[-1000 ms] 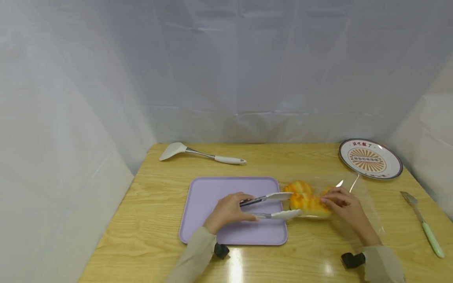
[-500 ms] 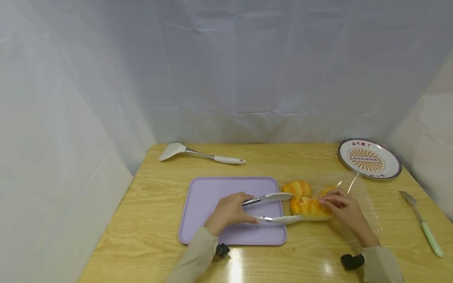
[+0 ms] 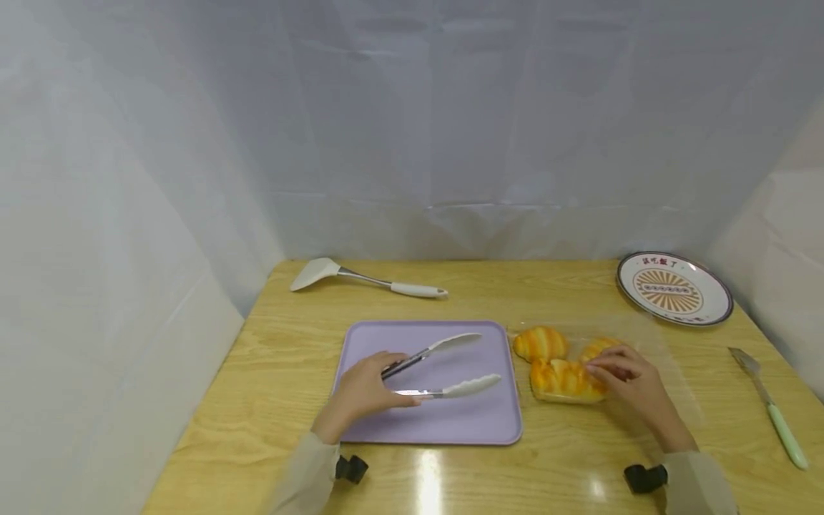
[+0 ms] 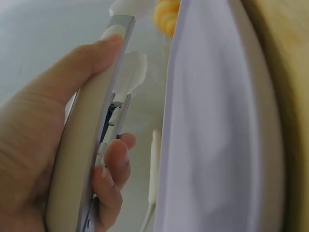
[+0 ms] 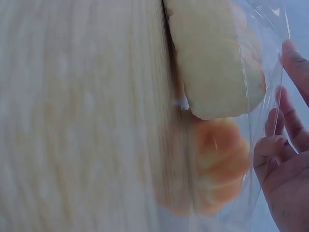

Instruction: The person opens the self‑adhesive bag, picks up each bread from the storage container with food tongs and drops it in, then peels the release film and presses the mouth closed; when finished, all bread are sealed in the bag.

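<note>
Tongs (image 3: 453,390) now back from bread (image 3: 558,381), over tray (image 3: 444,423) — left hand (image 3: 363,388) around them, pinch of clear plastic (image 5: 270,29) in right hand (image 3: 634,385)

Hand: your right hand (image 5: 289,179) showed at the right edge, lower fingers curled, holding the bag (image 5: 268,29) by its rim.
Bag: clear, creased and glinting, it lay over the right side of your pale bread (image 5: 210,63).
Pale bread: you saw it at the top, smooth-faced, just above the orange bread (image 5: 222,162).
Orange bread: ridged; whether it touched the pale one, you could not tell.
Table (image 5: 87,116): blurred, streaked wood filled your left side.
</note>
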Demonstrator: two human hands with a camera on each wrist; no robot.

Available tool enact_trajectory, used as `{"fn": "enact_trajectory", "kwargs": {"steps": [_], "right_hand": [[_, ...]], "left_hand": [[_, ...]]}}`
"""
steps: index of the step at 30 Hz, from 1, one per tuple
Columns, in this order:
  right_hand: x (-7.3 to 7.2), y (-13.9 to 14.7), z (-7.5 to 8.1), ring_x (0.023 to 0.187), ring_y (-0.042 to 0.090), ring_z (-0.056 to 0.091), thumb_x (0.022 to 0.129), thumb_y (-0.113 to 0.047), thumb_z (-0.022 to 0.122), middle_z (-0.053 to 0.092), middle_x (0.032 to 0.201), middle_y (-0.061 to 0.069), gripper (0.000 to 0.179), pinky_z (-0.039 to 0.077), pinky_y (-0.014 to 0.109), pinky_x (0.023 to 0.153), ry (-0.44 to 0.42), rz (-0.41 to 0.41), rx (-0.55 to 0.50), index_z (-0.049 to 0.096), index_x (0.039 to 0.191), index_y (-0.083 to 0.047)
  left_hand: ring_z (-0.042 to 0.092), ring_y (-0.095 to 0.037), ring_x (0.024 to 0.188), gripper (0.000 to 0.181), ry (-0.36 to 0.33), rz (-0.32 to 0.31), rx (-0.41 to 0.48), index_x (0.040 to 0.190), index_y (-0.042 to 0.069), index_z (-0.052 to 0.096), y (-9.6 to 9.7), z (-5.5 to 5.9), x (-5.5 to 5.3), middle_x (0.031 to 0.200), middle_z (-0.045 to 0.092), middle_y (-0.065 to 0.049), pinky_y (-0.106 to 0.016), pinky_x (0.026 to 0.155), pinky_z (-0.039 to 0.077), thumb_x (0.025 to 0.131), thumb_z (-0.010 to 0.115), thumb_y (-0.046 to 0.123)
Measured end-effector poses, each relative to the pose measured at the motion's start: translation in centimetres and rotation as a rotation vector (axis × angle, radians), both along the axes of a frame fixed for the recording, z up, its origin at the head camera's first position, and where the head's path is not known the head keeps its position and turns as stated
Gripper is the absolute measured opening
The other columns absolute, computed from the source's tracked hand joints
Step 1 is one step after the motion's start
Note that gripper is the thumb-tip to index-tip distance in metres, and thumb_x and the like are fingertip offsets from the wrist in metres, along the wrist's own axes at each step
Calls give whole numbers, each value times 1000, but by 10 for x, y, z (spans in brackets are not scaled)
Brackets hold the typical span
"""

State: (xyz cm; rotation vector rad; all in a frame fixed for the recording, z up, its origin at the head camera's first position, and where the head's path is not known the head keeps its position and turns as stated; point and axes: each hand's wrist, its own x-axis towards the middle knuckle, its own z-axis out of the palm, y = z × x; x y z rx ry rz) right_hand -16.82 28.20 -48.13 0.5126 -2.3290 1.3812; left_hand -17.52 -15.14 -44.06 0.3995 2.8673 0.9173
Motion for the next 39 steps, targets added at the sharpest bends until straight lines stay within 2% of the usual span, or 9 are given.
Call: {"fn": "enact_trajectory", "kwargs": {"steps": [5, 10, 14, 18, 23, 26, 31, 35, 39], "right_hand": [[-1, 1, -1, 77, -1, 50, 79, 16, 69, 58, 95, -15, 17, 40, 17, 61, -11, -2, 8, 74, 89, 2], [-1, 1, 0, 78, -2, 51, 80, 14, 69, 59, 94, -17, 17, 41, 14, 62, -26, -18, 13, 74, 88, 0], [0, 1, 2, 80, -3, 52, 82, 11, 69, 58, 95, -19, 15, 43, 12, 64, -34, -20, 23, 75, 89, -1], [1, 2, 1, 80, -3, 52, 84, 10, 68, 58, 96, -19, 14, 43, 12, 65, -49, -9, 21, 74, 91, 0], [1, 3, 0, 79, -2, 52, 85, 9, 67, 57, 95, -20, 13, 44, 13, 64, -65, -9, 31, 74, 92, 1], [1, 4, 0, 79, -2, 52, 86, 6, 67, 57, 96, -20, 11, 44, 13, 65, -90, -16, 39, 74, 93, 1], [1, 4, 0, 80, -3, 53, 89, 2, 66, 56, 97, -22, 10, 46, 13, 66, -135, -20, 56, 73, 96, 2], [2, 4, 0, 79, -2, 53, 90, 1, 65, 56, 96, -23, 10, 46, 14, 65, -148, -20, 56, 73, 96, 3], [1, 5, 0, 79, -2, 53, 89, 2, 65, 57, 96, -23, 10, 46, 14, 65, -136, -19, 48, 73, 96, 2]], "left_hand": [[57, -36, 123, 81, -32, 130, 63, 131, 12, 62, -42, -10, 14, 133, 61, -15, -54, 103, 45, 63, 89, 45], [54, -41, 125, 85, -48, 270, 106, 135, 6, 56, -79, -13, 25, 136, 57, -22, -56, 104, 44, 67, 86, 46], [58, -36, 115, 89, -63, 386, 103, 139, 2, 51, -103, -15, 33, 134, 57, -24, -52, 94, 49, 71, 83, 50], [55, -43, 115, 96, -101, 486, 75, 143, -1, 43, -124, -17, 41, 138, 51, -30, -56, 91, 49, 75, 77, 57], [50, -47, 121, 107, -114, 586, 65, 146, -6, 35, -141, -22, 47, 139, 47, -33, -62, 98, 43, 74, 75, 62], [50, -48, 119, 107, -92, 635, 75, 145, -7, 35, -147, -23, 47, 135, 48, -34, -62, 97, 42, 73, 76, 62], [45, -52, 123, 108, -98, 712, 99, 145, -7, 33, -156, -25, 48, 137, 44, -35, -64, 99, 40, 74, 75, 63], [51, -51, 116, 105, -62, 764, 85, 140, -8, 38, -163, -30, 49, 130, 50, -34, -62, 92, 44, 73, 75, 64], [55, -49, 110, 104, -46, 782, 68, 138, -8, 41, -168, -34, 48, 123, 54, -33, -60, 85, 47, 72, 75, 65]]}}
